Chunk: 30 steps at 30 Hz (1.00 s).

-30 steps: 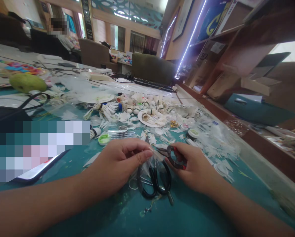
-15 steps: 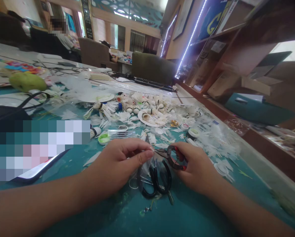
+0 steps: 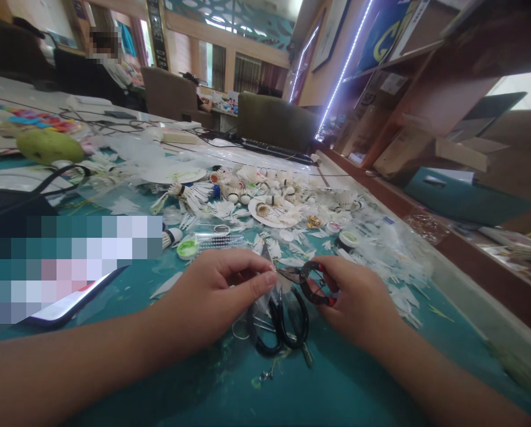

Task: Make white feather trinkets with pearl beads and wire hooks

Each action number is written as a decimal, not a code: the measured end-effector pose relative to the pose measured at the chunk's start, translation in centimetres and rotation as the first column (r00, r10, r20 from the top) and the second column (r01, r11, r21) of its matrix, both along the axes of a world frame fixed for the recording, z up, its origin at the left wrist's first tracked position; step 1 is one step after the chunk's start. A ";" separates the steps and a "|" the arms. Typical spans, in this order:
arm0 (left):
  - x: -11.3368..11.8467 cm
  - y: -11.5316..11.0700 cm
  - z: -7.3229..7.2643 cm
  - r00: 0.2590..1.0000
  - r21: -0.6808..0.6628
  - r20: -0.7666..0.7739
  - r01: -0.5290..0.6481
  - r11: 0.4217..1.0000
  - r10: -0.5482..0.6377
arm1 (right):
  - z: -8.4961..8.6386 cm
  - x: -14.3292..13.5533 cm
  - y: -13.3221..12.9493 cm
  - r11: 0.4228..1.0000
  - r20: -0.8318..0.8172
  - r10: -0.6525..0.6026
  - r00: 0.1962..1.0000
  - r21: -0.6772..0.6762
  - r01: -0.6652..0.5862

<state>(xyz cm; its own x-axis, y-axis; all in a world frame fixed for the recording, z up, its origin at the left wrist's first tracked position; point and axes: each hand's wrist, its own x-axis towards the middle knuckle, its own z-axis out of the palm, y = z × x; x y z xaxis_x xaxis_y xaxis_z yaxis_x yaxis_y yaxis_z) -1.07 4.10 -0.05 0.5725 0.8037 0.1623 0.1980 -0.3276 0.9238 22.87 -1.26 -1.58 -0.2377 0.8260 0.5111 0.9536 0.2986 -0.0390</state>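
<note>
My left hand [image 3: 229, 281] is closed, thumb and forefinger pinching something small and whitish, mostly hidden by the fingertips. Pliers [image 3: 309, 281] with dark jaws and red-and-black handles are held in my right hand [image 3: 352, 293]. Their jaw tips point left and come right up to my left fingertips; whether they touch the small piece I cannot tell. Just below lies a pair of black-handled scissors [image 3: 295, 332], blades pointing away from me. Some thin metal tools beside the handles are partly covered.
Beyond my hands spread white feather pieces, several shuttlecocks [image 3: 189, 196] and a white plate [image 3: 276, 222]. A tub of green stuff [image 3: 187, 249] stands near rows of beads [image 3: 221, 241]. At left are a lit phone or tablet [image 3: 73, 299] and a green fruit [image 3: 49, 147]. People sit farther back.
The pliers have turned slightly in my right hand, and their handles look a little farther apart. My left hand keeps its place and its pinch.
</note>
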 end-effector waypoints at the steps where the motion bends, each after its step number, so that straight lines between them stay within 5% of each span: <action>1: 0.0 0.0 0.0 1.000 0.009 -0.002 -0.001 1.000 0.001 | 0.0 0.0 0.0 1.000 0.024 0.002 1.000 0.027 -0.002; 13: -0.1 0.0 0.0 1.000 0.072 0.022 -0.001 0.997 -0.001 | -0.1 -0.3 -1.0 0.966 0.196 -0.121 0.973 0.251 0.069; 22: -0.3 -0.1 0.0 0.997 0.196 0.078 0.013 0.980 -0.029 | 0.9 -0.1 -0.4 0.986 -0.157 0.018 0.987 -0.160 -0.043; 26: -0.5 -0.2 0.2 0.998 0.246 0.054 0.030 0.969 -0.044 | 2.1 0.0 -0.9 0.871 -0.417 0.053 0.907 -0.426 -0.246; 30: -0.5 -0.3 0.1 0.996 0.297 0.083 0.019 0.955 -0.045 | 3.1 0.5 -1.3 0.611 -0.631 0.013 0.776 -0.609 -0.505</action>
